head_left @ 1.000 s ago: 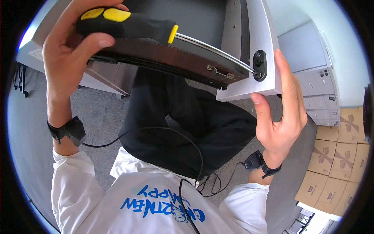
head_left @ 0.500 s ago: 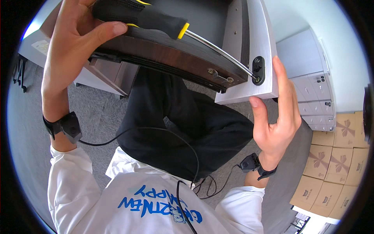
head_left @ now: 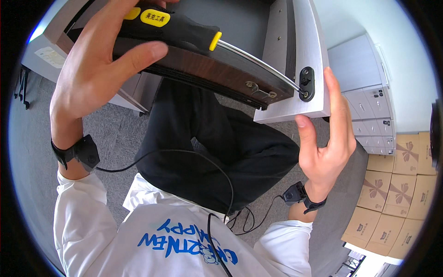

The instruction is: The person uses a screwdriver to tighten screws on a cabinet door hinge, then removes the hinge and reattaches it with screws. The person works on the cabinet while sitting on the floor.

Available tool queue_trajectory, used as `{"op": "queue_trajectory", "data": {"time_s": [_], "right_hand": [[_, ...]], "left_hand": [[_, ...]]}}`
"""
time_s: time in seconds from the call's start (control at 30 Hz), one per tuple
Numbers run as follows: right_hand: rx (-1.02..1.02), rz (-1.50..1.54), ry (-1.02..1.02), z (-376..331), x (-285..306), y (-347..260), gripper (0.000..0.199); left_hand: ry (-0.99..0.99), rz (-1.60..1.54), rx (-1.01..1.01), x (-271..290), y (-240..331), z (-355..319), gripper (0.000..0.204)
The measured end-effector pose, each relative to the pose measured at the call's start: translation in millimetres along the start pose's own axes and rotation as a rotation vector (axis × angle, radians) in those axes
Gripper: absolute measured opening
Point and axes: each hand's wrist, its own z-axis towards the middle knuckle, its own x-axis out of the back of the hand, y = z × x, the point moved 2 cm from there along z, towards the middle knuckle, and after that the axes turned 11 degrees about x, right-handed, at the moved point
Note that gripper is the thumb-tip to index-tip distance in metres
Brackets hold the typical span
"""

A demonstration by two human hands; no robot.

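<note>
My left hand point(head_left: 99, 69) is around the black-and-yellow handle of a screwdriver point(head_left: 194, 34); its thumb stands off below the handle and its fingers are mostly hidden behind it. The metal shaft runs down to the right, its tip at the lower screw of a black oval fitting point(head_left: 306, 79). That fitting sits on the inner face of the pale grey drawer front point(head_left: 281, 111). My right hand point(head_left: 330, 143) holds this panel by its corner, thumb at the lower edge and fingers along the outer face. The dark brown drawer side point(head_left: 203, 64) carries a black slide rail.
My crossed legs point(head_left: 198, 134) in black trousers lie beneath the drawer. A black cable point(head_left: 217, 167) loops between the wrist devices. Grey cabinets point(head_left: 369, 104) and stacked cardboard boxes point(head_left: 397, 196) stand on the right. At left is a pale furniture panel point(head_left: 48, 55).
The screwdriver handle has turned, bringing yellow patches into view. My left hand has shifted right and down, its thumb coming away from the handle. My right hand stays at the panel.
</note>
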Motion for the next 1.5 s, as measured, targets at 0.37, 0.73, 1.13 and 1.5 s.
{"op": "queue_trajectory", "data": {"time_s": [0.37, 0.73, 1.13, 1.5], "right_hand": [[0.009, -0.013, 0.012, 0, -2, 2, 0.065], [-0.071, 0.025, -0.013, -9, -3, 1, 0.053], [-0.014, 0.010, -0.019, -11, 0, 7, 0.052], [0.041, -0.065, -0.167, 0, 6, 3, 0.051]], "left_hand": [[0.157, -0.136, -0.183, 5, -30, -7, 0.055], [0.285, 0.000, -0.152, -14, 36, 15, 0.044], [0.393, -0.015, -0.141, -16, 47, 15, 0.046], [0.198, -0.013, -0.093, -10, 39, 21, 0.045]]}}
